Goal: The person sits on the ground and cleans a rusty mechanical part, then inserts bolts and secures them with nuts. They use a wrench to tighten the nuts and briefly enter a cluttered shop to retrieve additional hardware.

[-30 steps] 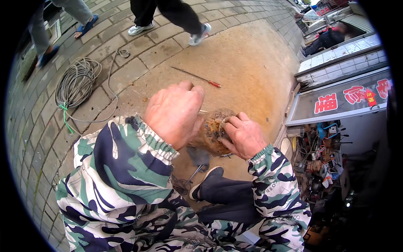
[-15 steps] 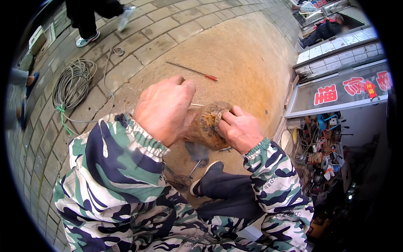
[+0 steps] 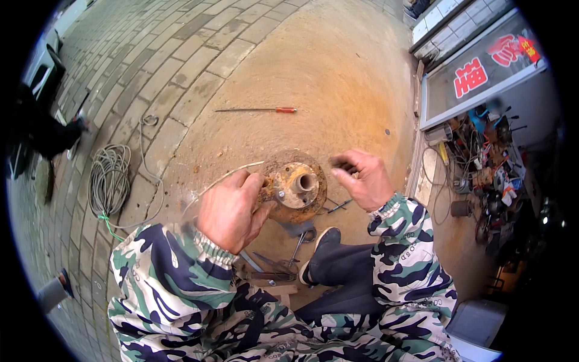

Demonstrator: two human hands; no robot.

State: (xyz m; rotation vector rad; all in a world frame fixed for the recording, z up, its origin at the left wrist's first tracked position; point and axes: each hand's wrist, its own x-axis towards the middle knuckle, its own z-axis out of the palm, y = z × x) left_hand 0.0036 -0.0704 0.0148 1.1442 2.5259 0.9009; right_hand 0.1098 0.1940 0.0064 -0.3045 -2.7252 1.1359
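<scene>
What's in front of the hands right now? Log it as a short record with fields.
Left hand: at the left edge of the rusty part; grip unclear
Right hand: right of the rusty part, apart from it, fingers curled; contents unclear
Rusty part: round, with a short open tube on its upper face
Screwdriver: red handle, lying beyond the rusty part
Cable coil: grey, far left

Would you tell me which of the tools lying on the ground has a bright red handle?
The long screwdriver beyond the rusty flanged part; its red handle sets it apart from the duller tools near the shoe.
</scene>
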